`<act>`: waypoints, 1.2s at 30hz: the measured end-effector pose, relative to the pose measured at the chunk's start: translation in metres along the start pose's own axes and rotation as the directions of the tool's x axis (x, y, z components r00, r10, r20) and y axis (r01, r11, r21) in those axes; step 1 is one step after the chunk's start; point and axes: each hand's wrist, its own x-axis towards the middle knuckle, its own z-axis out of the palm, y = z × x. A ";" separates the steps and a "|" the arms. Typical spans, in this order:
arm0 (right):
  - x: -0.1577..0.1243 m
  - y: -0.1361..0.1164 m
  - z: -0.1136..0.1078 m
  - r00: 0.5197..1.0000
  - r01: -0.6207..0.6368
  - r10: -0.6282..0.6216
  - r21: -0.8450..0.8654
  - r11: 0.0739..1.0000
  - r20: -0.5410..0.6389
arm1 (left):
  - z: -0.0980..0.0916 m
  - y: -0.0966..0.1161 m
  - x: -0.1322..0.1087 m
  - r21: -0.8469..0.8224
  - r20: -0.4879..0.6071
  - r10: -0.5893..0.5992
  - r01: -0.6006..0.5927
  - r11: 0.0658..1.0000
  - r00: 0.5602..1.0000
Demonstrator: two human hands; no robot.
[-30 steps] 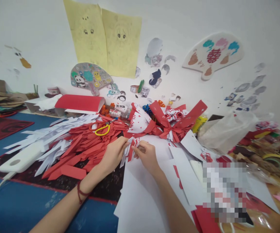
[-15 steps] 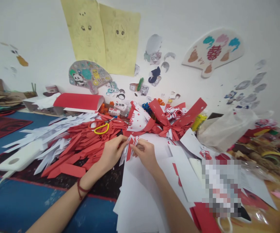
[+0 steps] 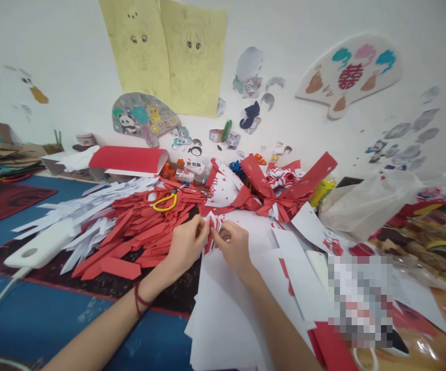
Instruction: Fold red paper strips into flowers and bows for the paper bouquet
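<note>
The left hand (image 3: 186,241) and the right hand (image 3: 236,245) are close together, and both pinch a small folded red-and-white paper (image 3: 216,221) between thumb and fingers. The folded paper is in the middle, just above the top left edge of some big white sheets (image 3: 226,314). A dark red string bracelet (image 3: 139,300) is around the left wrist.

Beside the left hand there is a big messy pile of red paper strips (image 3: 146,234). A pair of scissors (image 3: 165,202) with a yellow loop lies on top of it. White paper strips (image 3: 91,203) lie next to the red ones, and a white plastic block (image 3: 51,243) with a cord sits near their ends. A black mat (image 3: 180,288) with a red edge is under the red strips, on a blue tabletop (image 3: 115,330).

Behind the hands is a big red-and-white paper flower (image 3: 279,188) with long red petals. A see-through plastic bag (image 3: 370,206) is to the right of it. Two yellow drawings (image 3: 194,77) hang on the wall
</note>
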 end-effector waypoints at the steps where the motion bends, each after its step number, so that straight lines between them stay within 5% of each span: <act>1: 0.000 0.000 0.000 1.000 -0.002 0.002 -0.005 1.000 -0.012 | 0.001 -0.001 -0.001 0.048 0.012 0.018 -0.019 0.999 1.000; 7: 0.001 0.000 -0.004 0.994 -0.051 0.051 0.001 0.999 -0.099 | 0.008 -0.001 -0.008 0.231 0.148 0.141 -0.173 0.957 0.979; 19: -0.001 -0.005 -0.002 0.988 -0.069 0.074 0.046 0.997 -0.137 | 0.014 -0.007 -0.016 0.503 0.011 0.431 -0.377 0.777 0.902; 24: -0.002 -0.004 -0.002 0.985 -0.083 0.091 0.064 0.994 -0.147 | 0.010 0.000 -0.020 0.526 0.096 0.465 -0.441 0.727 0.880; 27: -0.001 -0.001 -0.003 0.980 -0.114 0.126 0.090 0.989 -0.151 | 0.006 0.006 -0.018 0.410 0.105 0.425 -0.429 0.805 0.899; 31: 0.002 0.003 -0.006 0.983 -0.137 0.153 0.145 0.980 -0.105 | 0.000 0.010 -0.008 -0.004 0.026 0.245 -0.245 0.970 0.969; 36: 0.003 0.005 -0.006 0.997 -0.070 0.073 0.201 0.977 -0.010 | -0.001 0.002 0.002 -0.461 0.121 -0.075 0.123 0.879 0.990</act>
